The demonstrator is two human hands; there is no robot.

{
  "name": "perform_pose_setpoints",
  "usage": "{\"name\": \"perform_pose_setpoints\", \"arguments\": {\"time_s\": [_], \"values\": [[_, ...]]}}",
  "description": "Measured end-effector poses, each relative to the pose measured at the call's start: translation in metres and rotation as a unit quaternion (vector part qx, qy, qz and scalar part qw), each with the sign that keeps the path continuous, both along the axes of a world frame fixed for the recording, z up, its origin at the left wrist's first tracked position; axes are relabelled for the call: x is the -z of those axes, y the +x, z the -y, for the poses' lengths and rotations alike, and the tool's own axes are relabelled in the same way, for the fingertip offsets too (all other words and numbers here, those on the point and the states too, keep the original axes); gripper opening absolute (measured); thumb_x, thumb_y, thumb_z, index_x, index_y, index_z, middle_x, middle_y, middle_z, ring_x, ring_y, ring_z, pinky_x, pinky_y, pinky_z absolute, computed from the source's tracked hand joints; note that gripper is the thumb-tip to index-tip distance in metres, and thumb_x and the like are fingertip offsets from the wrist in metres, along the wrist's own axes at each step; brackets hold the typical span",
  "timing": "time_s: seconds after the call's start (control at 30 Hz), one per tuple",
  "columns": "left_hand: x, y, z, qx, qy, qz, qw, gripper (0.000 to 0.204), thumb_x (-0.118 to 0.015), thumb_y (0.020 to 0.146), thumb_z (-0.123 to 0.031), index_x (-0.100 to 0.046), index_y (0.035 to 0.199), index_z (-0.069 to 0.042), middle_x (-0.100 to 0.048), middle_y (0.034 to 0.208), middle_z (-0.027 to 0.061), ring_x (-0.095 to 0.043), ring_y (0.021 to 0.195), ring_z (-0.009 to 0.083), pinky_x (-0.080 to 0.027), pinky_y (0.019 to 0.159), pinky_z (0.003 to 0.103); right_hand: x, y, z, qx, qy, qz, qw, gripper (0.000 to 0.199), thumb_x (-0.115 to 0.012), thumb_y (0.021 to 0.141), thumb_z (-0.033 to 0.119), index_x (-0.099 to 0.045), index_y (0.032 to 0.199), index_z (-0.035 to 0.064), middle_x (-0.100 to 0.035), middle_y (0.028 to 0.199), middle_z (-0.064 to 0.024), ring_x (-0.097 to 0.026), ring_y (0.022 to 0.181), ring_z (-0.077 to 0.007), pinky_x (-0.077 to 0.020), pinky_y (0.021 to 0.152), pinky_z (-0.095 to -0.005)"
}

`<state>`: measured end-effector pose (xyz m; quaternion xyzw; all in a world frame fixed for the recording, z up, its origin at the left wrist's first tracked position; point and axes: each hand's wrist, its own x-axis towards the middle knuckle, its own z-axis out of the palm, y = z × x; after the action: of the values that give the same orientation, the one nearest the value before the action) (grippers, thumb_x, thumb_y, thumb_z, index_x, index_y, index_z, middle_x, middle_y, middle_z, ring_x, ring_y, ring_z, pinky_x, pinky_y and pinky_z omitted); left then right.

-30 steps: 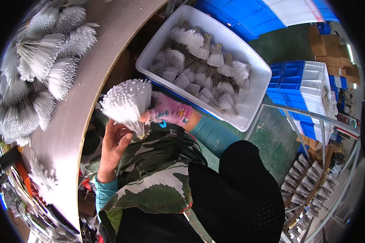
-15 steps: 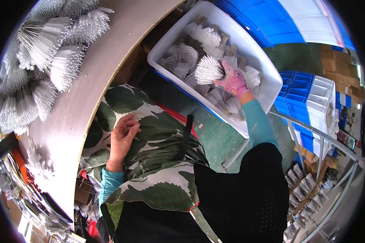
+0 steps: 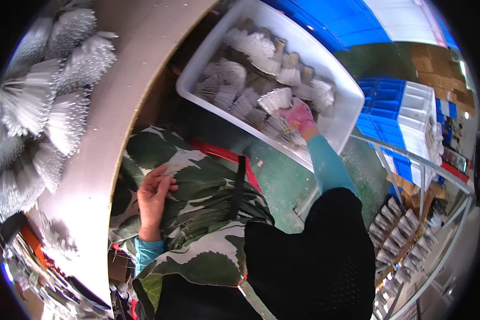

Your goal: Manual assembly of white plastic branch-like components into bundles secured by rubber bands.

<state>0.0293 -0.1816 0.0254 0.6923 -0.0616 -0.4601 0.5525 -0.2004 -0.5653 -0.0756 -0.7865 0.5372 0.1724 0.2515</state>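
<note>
My right hand, in a pink patterned glove, reaches into a white plastic tub and is closed round a fanned bundle of thin white-tipped sticks. Similar bundles lie packed around it in the tub, their narrow tied ends brownish. My bare left hand rests over the leaf-print apron on my lap. Its fingers are loosely bent and apart, with nothing in them.
On my left a pale table with a curved-looking edge bears a heap of the same white bundles. Blue and white crates stand beyond the tub. A grey metal rail and rows of bundles are at the right.
My right hand has lowered the bundle among the others in the tub, so it now sits closer to them. The whole view has shifted slightly. My left hand stays over the lap.
</note>
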Motion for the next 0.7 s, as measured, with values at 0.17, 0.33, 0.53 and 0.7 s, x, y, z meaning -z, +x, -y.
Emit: {"name": "perform_pose_setpoints", "arguments": {"time_s": [0.17,0.33,0.53,0.7], "values": [[0.009,0.001,0.001,0.011,0.000,-0.031,0.999,0.031,-0.058,0.090,-0.007,-0.054,0.120,0.001,-0.068,0.086,0.0062,-0.065,0.073,0.0091,-0.044,0.061,0.016,0.021,0.032,0.007,0.144,0.025,0.175,0.974,0.081,-0.077,0.063,0.052,-0.055,0.113,-0.0084,-0.063,0.108,-0.0239,-0.061,0.101,-0.0334,-0.0472,0.088,-0.0371],[-0.004,0.008,-0.004,-0.001,0.012,-0.026,1.000,0.031,-0.057,0.091,-0.008,-0.053,0.120,0.001,-0.068,0.087,0.0060,-0.065,0.074,0.0092,-0.045,0.062,0.017,0.025,0.159,0.010,0.309,0.135,0.285,0.897,0.085,-0.073,0.071,0.052,-0.048,0.117,-0.0147,-0.061,0.110,-0.0256,-0.062,0.101,-0.0317,-0.0474,0.086,-0.0361],[-0.007,0.015,-0.006,-0.031,0.034,-0.062,0.997,0.029,-0.058,0.091,-0.009,-0.055,0.118,-0.001,-0.068,0.086,0.0057,-0.066,0.075,0.0099,-0.046,0.058,0.018,0.201,0.260,-0.001,0.089,0.046,0.013,0.995,0.074,-0.062,0.082,0.048,-0.040,0.123,-0.0093,-0.059,0.117,-0.0195,-0.059,0.106,-0.0311,-0.0447,0.092,-0.0335],[0.001,0.014,-0.002,-0.069,-0.017,-0.084,0.994,0.022,-0.059,0.090,-0.006,-0.058,0.110,0.003,-0.068,0.083,0.0107,-0.067,0.074,0.0155,-0.054,0.066,0.026,0.146,0.340,-0.026,-0.169,0.037,0.050,0.984,0.061,-0.058,0.085,0.043,-0.045,0.119,-0.0048,-0.061,0.109,-0.0164,-0.060,0.098,-0.0284,-0.0462,0.084,-0.0328]]}}
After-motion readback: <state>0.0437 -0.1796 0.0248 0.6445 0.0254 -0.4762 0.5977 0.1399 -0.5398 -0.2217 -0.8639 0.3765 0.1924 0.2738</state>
